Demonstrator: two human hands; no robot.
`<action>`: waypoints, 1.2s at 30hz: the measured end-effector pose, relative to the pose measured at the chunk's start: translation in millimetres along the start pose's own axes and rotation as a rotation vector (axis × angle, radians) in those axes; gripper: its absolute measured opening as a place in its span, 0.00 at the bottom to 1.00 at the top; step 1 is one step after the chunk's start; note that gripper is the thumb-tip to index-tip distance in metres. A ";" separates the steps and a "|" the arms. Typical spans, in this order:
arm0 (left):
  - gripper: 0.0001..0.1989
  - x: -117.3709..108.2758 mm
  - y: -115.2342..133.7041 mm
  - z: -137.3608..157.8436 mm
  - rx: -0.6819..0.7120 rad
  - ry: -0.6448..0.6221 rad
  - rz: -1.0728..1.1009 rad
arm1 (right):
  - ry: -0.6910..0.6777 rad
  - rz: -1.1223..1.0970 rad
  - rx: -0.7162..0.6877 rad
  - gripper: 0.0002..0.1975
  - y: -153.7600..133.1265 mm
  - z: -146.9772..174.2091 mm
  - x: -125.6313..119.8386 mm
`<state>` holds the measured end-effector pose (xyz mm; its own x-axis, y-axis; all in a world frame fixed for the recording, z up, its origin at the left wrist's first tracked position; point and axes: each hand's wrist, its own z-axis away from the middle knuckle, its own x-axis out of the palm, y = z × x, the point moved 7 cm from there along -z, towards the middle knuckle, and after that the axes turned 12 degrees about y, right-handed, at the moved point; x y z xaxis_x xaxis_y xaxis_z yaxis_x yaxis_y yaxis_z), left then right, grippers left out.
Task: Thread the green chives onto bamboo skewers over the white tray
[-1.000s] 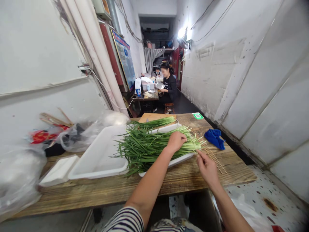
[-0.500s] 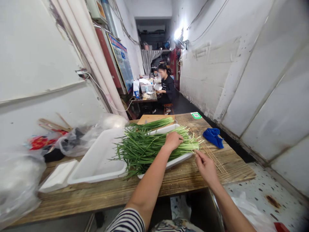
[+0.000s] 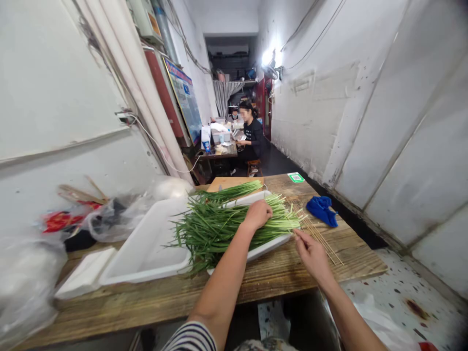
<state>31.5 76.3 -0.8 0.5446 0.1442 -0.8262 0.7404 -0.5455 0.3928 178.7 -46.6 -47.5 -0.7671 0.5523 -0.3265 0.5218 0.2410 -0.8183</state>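
A thick pile of garlic chives [image 3: 215, 229] lies across a white tray [image 3: 270, 245], leaves to the left and pale stalk ends to the right. My left hand [image 3: 258, 214] rests on the stalks with its fingers curled down into them; the fingertips are partly hidden. At the cut ends, my right hand [image 3: 310, 251] is closed in a pinch, thumb against forefinger. What lies between those fingertips is too small to make out. Thin bamboo skewers [image 3: 321, 239] are spread on the table just beyond the right hand.
To the left stand a white tub [image 3: 146, 261], a stack of white paper [image 3: 86, 273] and plastic bags [image 3: 27, 278]. A blue cloth [image 3: 322, 210] lies at the right of the wooden table [image 3: 358, 263]. A cutting board [image 3: 234, 182] is behind the chives. A person [image 3: 252, 134] sits farther back.
The view has shifted slightly. Both hands stay at nearly the same places on the chives, the left still on the stalks and the right still pinched at their ends.
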 end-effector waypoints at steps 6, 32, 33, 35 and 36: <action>0.07 -3.9 10.5 1.0 0.043 0.068 0.229 | -0.005 0.012 -0.017 0.19 -1.7 -2.7 0.3; 0.11 16.3 16.2 3.1 -0.195 0.078 0.518 | 0.001 0.067 0.019 0.20 -5.2 -2.4 3.3; 0.11 15.4 16.5 3.3 -0.194 0.080 0.517 | 0.004 0.067 0.017 0.21 -5.1 -2.2 3.7; 0.12 14.9 16.0 3.4 -0.200 0.083 0.521 | 0.005 0.064 0.016 0.21 -4.8 -1.7 4.4; 0.12 15.3 15.6 3.3 -0.205 0.083 0.523 | 0.004 0.060 0.019 0.21 -4.5 -1.3 4.6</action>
<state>50.0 67.3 -8.7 0.8823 -0.0334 -0.4695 0.4205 -0.3919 0.8183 173.3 -44.1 -44.6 -0.7327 0.5689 -0.3735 0.5599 0.1920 -0.8060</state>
